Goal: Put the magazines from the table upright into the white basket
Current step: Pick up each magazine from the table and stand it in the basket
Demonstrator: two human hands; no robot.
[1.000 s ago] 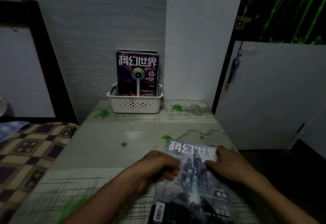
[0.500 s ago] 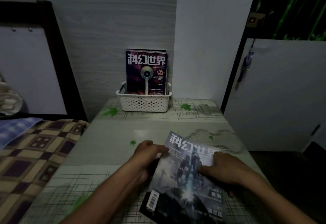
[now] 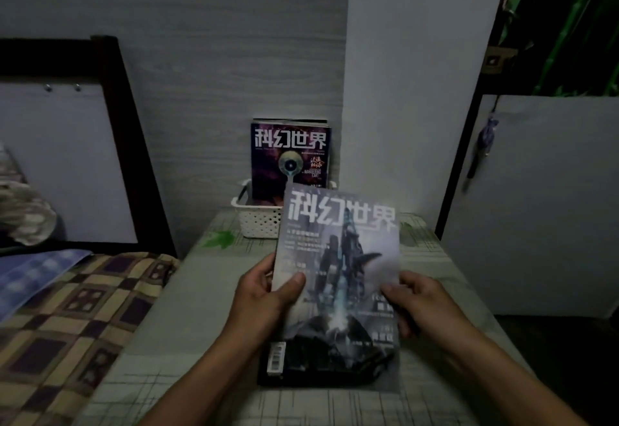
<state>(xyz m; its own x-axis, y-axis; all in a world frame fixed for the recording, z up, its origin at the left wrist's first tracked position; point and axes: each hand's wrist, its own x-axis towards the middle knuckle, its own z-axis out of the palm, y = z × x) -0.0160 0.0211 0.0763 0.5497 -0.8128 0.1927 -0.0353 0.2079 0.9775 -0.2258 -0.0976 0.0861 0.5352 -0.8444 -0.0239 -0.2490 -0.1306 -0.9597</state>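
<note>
A magazine [image 3: 338, 278] with a grey-blue cover and large white title is lifted off the table, tilted up with its top edge toward the basket. My left hand [image 3: 264, 301] grips its left edge, thumb on the cover. My right hand [image 3: 422, 305] holds its right edge. At the table's far end stands the white basket [image 3: 258, 221], its right part hidden behind the lifted magazine. A purple-covered magazine [image 3: 289, 161] stands upright in it, with others behind.
The table [image 3: 187, 318] has a pale cloth with green leaf prints. A bed with a checkered blanket [image 3: 73, 318] lies to the left, its dark headboard frame [image 3: 134, 137] behind. A white cabinet door [image 3: 542, 204] stands at the right. The wall is just behind the basket.
The magazine has risen from lying flat on the table to a tilted, raised position nearer the basket. Both hands shifted from pressing on its cover to gripping its side edges.
</note>
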